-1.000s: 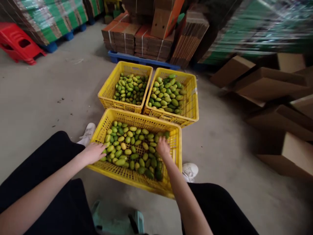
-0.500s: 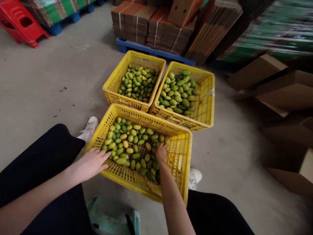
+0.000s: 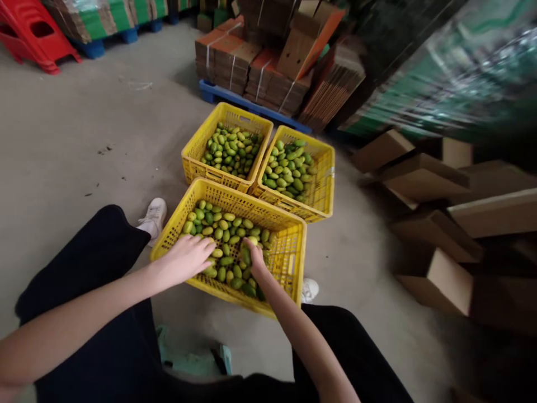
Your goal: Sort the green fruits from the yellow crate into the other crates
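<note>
The nearest yellow crate [image 3: 296, 263] stands between my legs, with many small green and yellowish mangoes [image 3: 226, 261] spread over its slotted bottom. My left hand [image 3: 188, 258] reaches over its near left side, palm down and fingers stretched out above the fruit. No fruit shows in that hand; what lies under the palm is hidden. Inside the crate, right of the middle, my right hand [image 3: 257, 260] has its fingers closed round a green mango [image 3: 246, 256]. A yellower one [image 3: 253, 240] lies by its fingertips.
Two more yellow crates [image 3: 188, 162] [image 3: 327, 184] of mangoes stand just behind. Beyond them, bundled flat cartons [image 3: 232, 64] sit on a blue pallet [image 3: 251, 106]. Open cardboard boxes [image 3: 432, 179] crowd the right. A red stool [image 3: 37, 33] is far left, a pale green stool [image 3: 193, 358] below me.
My left hand has moved right, further over the fruit. The right hand has shifted left from the crate's right part and now grips a green mango. The camera view has turned somewhat right.
</note>
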The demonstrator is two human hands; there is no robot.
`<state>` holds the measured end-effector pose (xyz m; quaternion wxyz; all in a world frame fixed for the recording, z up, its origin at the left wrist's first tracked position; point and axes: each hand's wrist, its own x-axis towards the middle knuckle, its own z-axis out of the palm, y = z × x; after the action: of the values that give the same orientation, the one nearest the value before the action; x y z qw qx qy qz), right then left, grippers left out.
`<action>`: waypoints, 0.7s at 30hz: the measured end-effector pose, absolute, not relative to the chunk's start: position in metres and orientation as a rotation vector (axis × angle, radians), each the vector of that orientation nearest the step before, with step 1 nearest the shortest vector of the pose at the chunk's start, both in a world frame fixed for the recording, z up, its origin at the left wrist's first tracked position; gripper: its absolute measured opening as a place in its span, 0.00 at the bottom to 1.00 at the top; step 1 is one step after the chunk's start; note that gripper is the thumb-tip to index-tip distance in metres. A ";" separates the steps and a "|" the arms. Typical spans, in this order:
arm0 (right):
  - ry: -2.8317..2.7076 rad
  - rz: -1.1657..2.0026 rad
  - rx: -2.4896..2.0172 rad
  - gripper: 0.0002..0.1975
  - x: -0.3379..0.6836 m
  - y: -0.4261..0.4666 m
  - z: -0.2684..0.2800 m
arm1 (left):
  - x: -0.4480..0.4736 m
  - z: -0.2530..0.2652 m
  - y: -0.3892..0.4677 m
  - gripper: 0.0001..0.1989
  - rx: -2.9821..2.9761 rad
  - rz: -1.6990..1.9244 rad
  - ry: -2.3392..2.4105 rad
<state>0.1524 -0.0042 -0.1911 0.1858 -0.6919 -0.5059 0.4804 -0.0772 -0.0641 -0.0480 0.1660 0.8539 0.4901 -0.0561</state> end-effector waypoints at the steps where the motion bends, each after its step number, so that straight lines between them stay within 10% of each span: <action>1: -1.380 1.392 -1.903 0.20 0.145 -0.007 -0.172 | -0.070 -0.043 -0.063 0.23 2.465 -0.024 1.363; 10: -0.471 1.792 -1.366 0.15 0.133 -0.049 -0.013 | -0.018 -0.028 -0.059 0.19 2.646 0.695 0.905; 21: -0.975 1.180 -1.352 0.20 0.162 -0.077 -0.023 | -0.015 -0.023 -0.058 0.21 1.985 0.993 0.872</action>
<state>0.1620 -0.0766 -0.0230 0.5225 -0.5645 -0.4070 0.4925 -0.0149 -0.0584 -0.0230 0.3696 0.7734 0.3399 0.3871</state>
